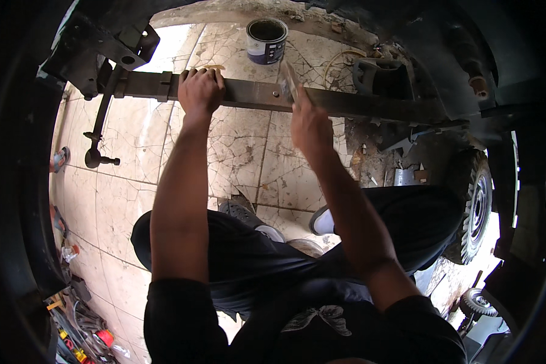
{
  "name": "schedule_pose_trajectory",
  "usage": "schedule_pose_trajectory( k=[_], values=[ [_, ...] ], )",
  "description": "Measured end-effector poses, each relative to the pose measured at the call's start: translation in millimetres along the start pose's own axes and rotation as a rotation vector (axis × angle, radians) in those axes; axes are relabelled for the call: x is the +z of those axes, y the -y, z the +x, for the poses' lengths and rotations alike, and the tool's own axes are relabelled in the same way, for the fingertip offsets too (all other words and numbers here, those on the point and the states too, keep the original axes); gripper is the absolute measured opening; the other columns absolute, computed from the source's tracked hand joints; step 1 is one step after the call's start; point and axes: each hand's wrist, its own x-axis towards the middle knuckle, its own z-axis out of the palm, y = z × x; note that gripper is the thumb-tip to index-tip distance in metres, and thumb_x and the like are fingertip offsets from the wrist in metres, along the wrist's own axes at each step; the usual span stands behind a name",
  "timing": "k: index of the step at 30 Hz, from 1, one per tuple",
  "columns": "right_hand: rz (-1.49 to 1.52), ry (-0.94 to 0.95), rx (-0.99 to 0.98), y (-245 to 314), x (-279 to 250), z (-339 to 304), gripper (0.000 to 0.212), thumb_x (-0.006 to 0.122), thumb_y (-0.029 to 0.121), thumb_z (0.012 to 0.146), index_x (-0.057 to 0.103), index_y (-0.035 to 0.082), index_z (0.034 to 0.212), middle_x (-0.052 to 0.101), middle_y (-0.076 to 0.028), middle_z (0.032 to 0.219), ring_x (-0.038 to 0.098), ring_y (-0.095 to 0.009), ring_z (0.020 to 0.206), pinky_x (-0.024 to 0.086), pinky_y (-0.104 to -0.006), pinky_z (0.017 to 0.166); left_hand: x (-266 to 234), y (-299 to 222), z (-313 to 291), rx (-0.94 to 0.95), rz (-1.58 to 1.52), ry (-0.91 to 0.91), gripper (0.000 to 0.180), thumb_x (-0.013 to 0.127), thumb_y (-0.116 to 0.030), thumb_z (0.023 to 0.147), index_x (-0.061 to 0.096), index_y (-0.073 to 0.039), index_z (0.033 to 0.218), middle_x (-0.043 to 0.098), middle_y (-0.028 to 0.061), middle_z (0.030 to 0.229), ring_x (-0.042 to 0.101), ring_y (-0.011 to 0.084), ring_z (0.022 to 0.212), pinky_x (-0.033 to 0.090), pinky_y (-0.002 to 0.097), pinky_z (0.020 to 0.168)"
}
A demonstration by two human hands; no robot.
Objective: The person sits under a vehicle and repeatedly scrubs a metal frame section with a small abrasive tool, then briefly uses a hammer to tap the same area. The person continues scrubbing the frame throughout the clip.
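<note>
A dark metal beam runs crosswise in front of me, between dark vehicle parts. My left hand is closed over the beam left of its middle, fingers curled across the far edge. A thin yellowish piece shows just beyond those fingers; whether I hold it cannot be made out. In my closed right hand is a flat, pale, scraper-like tool, slightly blurred. It points away from me, over the beam, near a small round bolt head. An open white-and-dark-blue can stands on the floor beyond.
A dark rod with a jointed end hangs from the bracket at left. Dark metal housing crowds the right, above a treaded wheel. Tools and scraps lie lower left. Cracked pale tiles cover the floor.
</note>
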Motion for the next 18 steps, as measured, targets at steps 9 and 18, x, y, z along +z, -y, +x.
schedule_pose_trajectory(
  k=[9, 18],
  values=[
    [0.134, -0.01, -0.114, -17.6, -44.9, -45.3, 0.056, 0.063, 0.018, 0.105, 0.049, 0.02, 0.16, 0.075, -0.026, 0.097, 0.074, -0.046, 0.098, 0.059, -0.0496, 0.086, 0.4, 0.1, -5.8, -0.09, -0.003, -0.005, 0.038, 0.053, -0.036, 0.102, 0.082, -0.011, 0.097, 0.081, 0.0094, 0.105, 0.071, 0.0278, 0.11, 0.045, 0.0402, 0.109],
    [-0.072, 0.034, 0.068, 5.5, 0.0, 2.7, 0.062, 0.06, 0.021, 0.107, 0.038, 0.018, 0.165, 0.074, -0.029, 0.103, 0.074, -0.046, 0.096, 0.059, -0.0545, 0.082, 3.9, 0.2, -1.9, -0.051, -0.016, -0.019, 0.039, 0.052, -0.037, 0.102, 0.082, -0.011, 0.101, 0.08, 0.009, 0.109, 0.07, 0.0263, 0.113, 0.044, 0.0402, 0.11]
  ],
)
